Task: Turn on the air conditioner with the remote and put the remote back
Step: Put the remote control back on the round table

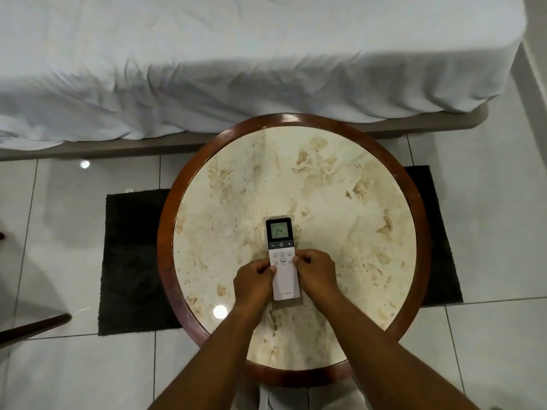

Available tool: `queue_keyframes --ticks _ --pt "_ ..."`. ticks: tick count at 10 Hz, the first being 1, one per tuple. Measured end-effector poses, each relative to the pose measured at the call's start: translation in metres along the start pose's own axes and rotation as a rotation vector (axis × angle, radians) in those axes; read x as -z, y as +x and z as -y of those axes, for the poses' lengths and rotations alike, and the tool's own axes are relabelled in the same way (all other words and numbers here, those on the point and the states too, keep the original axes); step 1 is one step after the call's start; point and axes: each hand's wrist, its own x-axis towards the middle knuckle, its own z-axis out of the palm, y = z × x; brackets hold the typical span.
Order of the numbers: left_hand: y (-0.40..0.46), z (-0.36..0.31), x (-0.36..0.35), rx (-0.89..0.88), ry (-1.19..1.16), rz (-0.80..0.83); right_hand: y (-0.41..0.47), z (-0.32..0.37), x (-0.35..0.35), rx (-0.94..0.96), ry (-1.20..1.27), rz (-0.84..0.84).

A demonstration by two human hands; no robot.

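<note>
A slim white remote (282, 255) with a dark top and a lit screen reading 24 lies on the round marble table (325, 184), near its front middle. My left hand (254, 281) grips the remote's left edge with curled fingers. My right hand (315, 272) pinches its right edge, the fingertips over the lower buttons. Both hands hold it at mid-length, screen end pointing away from me. Whether the remote rests flat on the table or is lifted slightly, I cannot tell. The air conditioner is not in view.
The table has a raised brown wooden rim (165, 232). A bed with a rumpled white sheet (236, 69) runs along the far side. A dark rug (133, 261) lies under the table on glossy white floor tiles. A dark wooden piece (32, 328) juts in at left.
</note>
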Motion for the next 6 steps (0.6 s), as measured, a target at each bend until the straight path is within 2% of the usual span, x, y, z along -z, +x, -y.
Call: queue_keyframes --ticks 2,5,6 --pt "0.008 0.004 -0.001 -0.061 0.132 -0.038 0.004 -0.003 -0.004 0.037 -0.058 -0.015" --pt "0.005 0.006 -0.002 -0.126 0.159 -0.036 0.007 -0.008 -0.007 0.077 -0.089 -0.026" --pt "0.003 -0.007 0.012 -0.175 0.384 0.007 0.002 -0.005 0.001 0.112 -0.08 -0.043"
